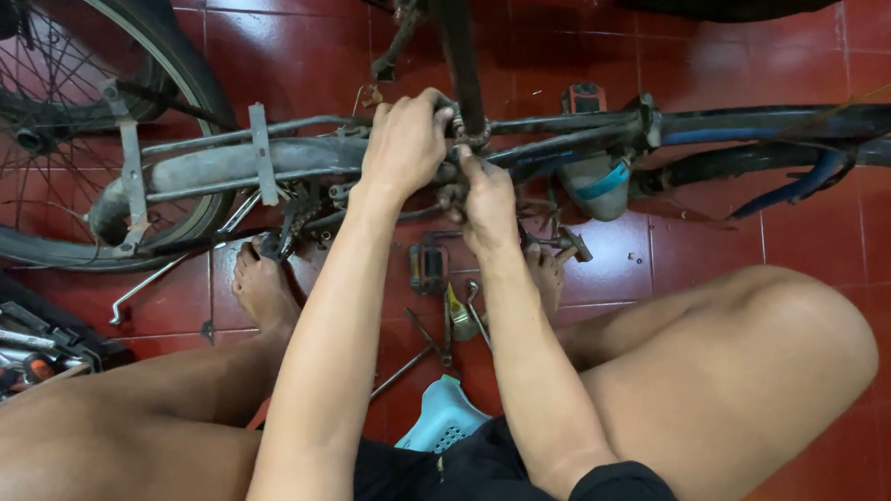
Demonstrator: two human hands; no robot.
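— Hands first: what am I seeing?

— Left hand (402,143) is curling shut over the joint (468,133) where the dark post (460,51) meets the bike frame (571,136). Right hand (486,197) is coming up from underneath, fingers (456,191) pinching something small at the same joint; I cannot tell what it is, it's hidden behind the knuckles.

— Why one above, one below?

— I'm reading it as the upper hand steadying the fitting while the lower one is working against it. That's a judgement.

— And the bike itself?

— It's lying on the red tiled floor (826,247), long axis running left to right across the view. The wheel (61,113) is pointing left; the blue-trimmed tubes (791,145) are heading off right. The post is sticking up toward the top edge, crosswise to the frame.

— Anything nearer in?

— Both bare feet are resting just under the frame, seemingly bracing it. Loose tools (443,316) are lying between the forearms, within reach. A light blue plastic stool (443,416) is sitting under the person, and a tray of tools (1,346) is lying at far left.
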